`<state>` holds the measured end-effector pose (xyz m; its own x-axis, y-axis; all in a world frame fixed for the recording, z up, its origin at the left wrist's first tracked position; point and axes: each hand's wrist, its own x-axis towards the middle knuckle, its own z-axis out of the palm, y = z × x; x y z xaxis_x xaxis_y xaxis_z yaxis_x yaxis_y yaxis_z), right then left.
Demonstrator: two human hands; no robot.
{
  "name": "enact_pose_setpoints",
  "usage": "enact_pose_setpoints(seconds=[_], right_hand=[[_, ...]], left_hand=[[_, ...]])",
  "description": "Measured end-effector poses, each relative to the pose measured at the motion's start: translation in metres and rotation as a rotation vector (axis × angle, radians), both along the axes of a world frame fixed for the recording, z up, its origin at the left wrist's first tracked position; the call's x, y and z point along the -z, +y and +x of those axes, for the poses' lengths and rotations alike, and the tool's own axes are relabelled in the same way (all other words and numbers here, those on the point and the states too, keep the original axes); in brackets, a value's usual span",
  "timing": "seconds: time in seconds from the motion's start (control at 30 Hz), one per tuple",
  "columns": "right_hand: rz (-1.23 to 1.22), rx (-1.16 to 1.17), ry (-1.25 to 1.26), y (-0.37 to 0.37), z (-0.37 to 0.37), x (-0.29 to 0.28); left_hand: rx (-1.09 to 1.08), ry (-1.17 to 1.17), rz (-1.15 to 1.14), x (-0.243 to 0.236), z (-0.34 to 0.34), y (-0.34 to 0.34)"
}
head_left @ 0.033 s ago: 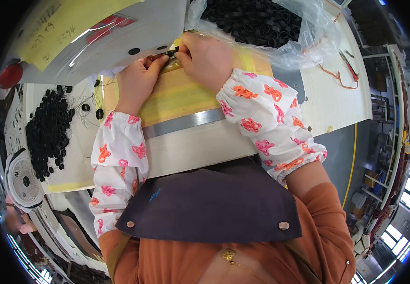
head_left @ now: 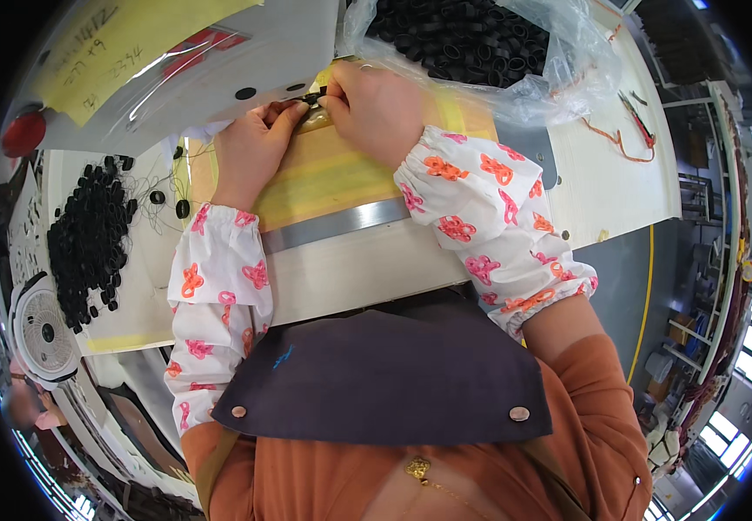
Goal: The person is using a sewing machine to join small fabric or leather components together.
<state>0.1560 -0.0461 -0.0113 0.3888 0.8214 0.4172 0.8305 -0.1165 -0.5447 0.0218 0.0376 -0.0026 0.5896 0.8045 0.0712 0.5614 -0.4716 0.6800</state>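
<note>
My left hand point(head_left: 258, 143) is closed with its thumb and fingertips on a small black piece point(head_left: 315, 96) under the grey machine body point(head_left: 202, 78). My right hand point(head_left: 376, 113) pinches the same piece from the right, so the two hands nearly meet over the yellow-taped work surface point(head_left: 306, 187), where the fingers hide part of it. On the left lies a heap of small black loops point(head_left: 89, 243), with a few loose ones point(head_left: 183, 208) among fine threads. Behind my right hand, a clear plastic bag point(head_left: 576, 69) holds many black rings point(head_left: 463, 35).
A metal strip point(head_left: 341, 221) runs along the near edge of the surface. Snips point(head_left: 636, 117) and an orange cord point(head_left: 619, 148) lie on the white table point(head_left: 602, 191) at right. A small white fan point(head_left: 46, 330) stands at far left. Shelving point(head_left: 689, 339) lines the aisle at right.
</note>
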Motion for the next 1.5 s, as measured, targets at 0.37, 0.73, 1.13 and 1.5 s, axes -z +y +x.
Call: enact_pose_setpoints(seconds=[0.37, 0.73, 1.13, 1.5], right_hand=[[0.062, -0.138, 0.034, -0.025, 0.026, -0.022], [-0.19, 0.126, -0.466, -0.022, 0.083, -0.031], [-0.385, 0.035, -0.502, -0.013, 0.091, -0.041], [-0.211, -0.385, 0.801, -0.015, 0.034, -0.029]], left_hand=[[-0.019, -0.063, 0.336, -0.004, -0.063, -0.03], [-0.093, -0.207, 0.612, -0.016, -0.081, 0.001], [0.112, -0.14, 0.331, 0.008, -0.009, -0.007], [0.098, -0.109, 0.241, 0.006, -0.007, -0.004]])
